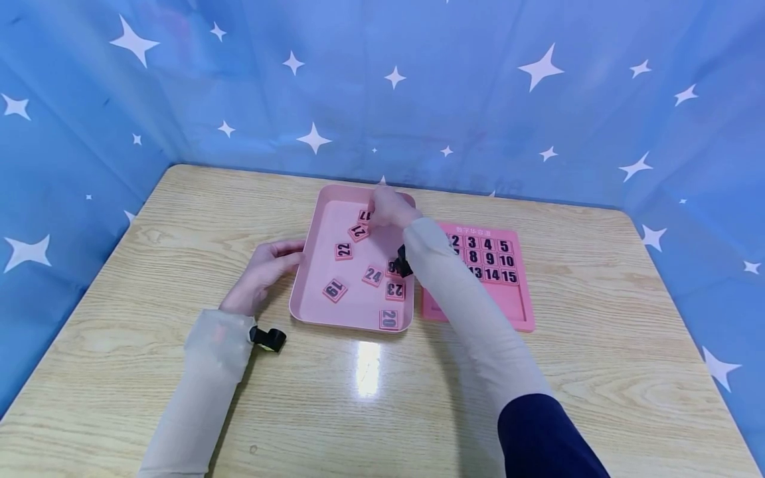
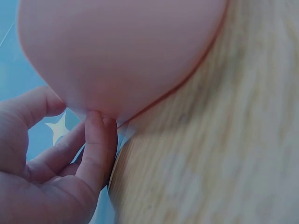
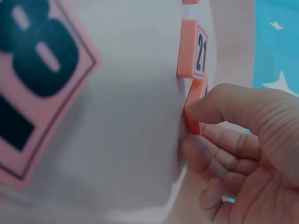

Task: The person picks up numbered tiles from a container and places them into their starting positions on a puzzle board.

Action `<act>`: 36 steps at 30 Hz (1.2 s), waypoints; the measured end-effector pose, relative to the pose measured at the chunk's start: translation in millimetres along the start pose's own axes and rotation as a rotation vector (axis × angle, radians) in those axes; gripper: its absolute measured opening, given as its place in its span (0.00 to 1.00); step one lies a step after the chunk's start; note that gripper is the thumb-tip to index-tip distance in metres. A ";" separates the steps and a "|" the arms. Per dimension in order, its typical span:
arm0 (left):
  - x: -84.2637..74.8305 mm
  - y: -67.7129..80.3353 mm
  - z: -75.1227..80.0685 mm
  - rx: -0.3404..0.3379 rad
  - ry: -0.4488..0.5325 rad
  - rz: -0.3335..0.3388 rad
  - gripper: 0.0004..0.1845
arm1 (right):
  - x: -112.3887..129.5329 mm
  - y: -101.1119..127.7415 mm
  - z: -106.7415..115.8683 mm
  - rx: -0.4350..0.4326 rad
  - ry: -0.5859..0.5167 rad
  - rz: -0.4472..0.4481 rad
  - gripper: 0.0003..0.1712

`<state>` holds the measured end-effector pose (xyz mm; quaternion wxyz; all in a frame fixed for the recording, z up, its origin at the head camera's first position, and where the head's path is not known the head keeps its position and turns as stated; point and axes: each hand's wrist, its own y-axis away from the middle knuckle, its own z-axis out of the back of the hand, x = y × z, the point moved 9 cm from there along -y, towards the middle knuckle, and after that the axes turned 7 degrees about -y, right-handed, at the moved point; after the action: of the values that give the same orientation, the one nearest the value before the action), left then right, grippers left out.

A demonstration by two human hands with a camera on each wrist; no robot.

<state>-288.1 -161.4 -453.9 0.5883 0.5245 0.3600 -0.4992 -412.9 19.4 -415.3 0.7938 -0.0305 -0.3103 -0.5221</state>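
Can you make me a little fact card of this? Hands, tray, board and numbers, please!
Left hand: touches the pink tray on its outer left side
Right hand: inside the tray, touching tile 17
Loose tiles: 17 to 24 show in the tray
Board: pink, right of the tray; numbers up to 15 show, some hidden
Underneath: wood-patterned table

PLACE: screened-off indoor workspace | blue star-print curtains (image 1: 346, 86) on three sides | wood-grain table (image 1: 597, 279)
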 end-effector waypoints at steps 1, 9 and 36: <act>-0.3 0.0 -0.5 0.002 0.002 -0.003 0.24 | -0.4 1.1 0.8 -0.001 0.004 -0.004 0.10; -1.8 1.0 -2.3 0.013 -0.002 -0.006 0.24 | 14.3 22.0 20.8 -0.013 0.049 0.087 0.16; -3.0 4.0 -3.4 0.018 -0.010 0.020 0.24 | -58.1 185.1 40.5 -0.054 0.041 0.258 0.16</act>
<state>-284.6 -157.7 -450.6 0.5902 0.5309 0.3473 -0.4992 -289.8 165.4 -362.1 0.8595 -0.0809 -0.2731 -0.4244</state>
